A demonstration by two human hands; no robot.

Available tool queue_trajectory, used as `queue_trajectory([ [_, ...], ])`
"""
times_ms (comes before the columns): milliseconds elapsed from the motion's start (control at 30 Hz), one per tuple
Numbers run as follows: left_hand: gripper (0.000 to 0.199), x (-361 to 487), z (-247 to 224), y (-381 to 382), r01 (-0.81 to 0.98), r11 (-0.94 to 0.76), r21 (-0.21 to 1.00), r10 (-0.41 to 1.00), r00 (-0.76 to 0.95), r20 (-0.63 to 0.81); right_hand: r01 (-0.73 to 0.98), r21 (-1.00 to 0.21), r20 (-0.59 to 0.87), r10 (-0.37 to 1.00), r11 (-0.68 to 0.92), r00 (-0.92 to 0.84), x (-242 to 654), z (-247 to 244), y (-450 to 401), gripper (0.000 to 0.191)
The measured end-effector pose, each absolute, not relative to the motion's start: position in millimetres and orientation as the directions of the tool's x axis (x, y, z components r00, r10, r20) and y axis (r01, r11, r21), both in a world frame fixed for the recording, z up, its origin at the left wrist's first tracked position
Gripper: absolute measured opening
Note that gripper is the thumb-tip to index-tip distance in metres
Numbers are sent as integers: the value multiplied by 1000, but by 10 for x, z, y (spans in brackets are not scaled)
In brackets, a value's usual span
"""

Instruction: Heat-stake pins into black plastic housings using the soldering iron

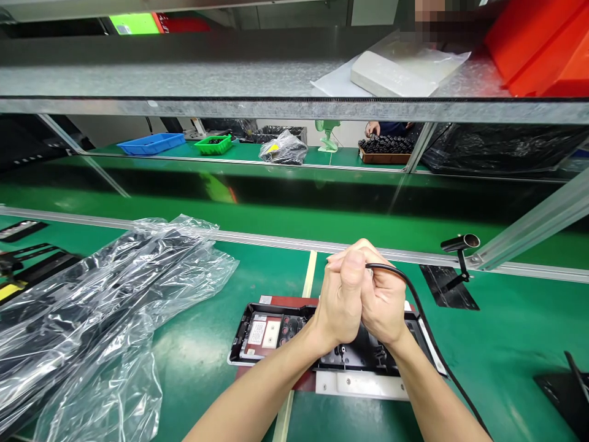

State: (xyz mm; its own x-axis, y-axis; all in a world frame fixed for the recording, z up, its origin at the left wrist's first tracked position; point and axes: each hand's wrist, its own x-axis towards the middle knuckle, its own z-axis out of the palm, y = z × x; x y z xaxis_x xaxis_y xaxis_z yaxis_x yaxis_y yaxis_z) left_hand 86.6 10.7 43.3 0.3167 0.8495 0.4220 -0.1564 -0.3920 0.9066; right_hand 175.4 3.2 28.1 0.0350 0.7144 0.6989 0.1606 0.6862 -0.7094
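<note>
My left hand and my right hand are pressed together, both closed, above a long black plastic housing. A black cable comes out of the grip between them at the right hand, arches over and runs down past my right forearm. What the left fingers grip is hidden behind the hands. Below, the housing lies open side up on a dark red and white fixture. A white label and a pale plate show in its left end; my hands and wrists cover its middle.
Clear plastic bags with dark long parts lie at left. A small black tube on a bracket stands at right by a metal post. A metal shelf spans above. Across the bench, a person's hand is near a tray of black parts.
</note>
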Motion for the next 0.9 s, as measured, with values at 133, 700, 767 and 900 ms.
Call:
queue_trajectory([
  [133,69,853,423,105,-141,-404,904,845,322,428,164,-704,703,711,690,25,1758,283,40,24],
  [700,60,842,365,111,-169,-389,906,853,304,423,170,-704,701,713,690,9,1773,278,41,28],
  [767,61,844,360,112,-183,-392,902,848,308,431,173,-704,700,714,689,9,1774,281,40,27],
  [900,63,853,362,108,-206,-378,903,849,312,426,173,-707,697,717,686,4,1774,289,40,30],
])
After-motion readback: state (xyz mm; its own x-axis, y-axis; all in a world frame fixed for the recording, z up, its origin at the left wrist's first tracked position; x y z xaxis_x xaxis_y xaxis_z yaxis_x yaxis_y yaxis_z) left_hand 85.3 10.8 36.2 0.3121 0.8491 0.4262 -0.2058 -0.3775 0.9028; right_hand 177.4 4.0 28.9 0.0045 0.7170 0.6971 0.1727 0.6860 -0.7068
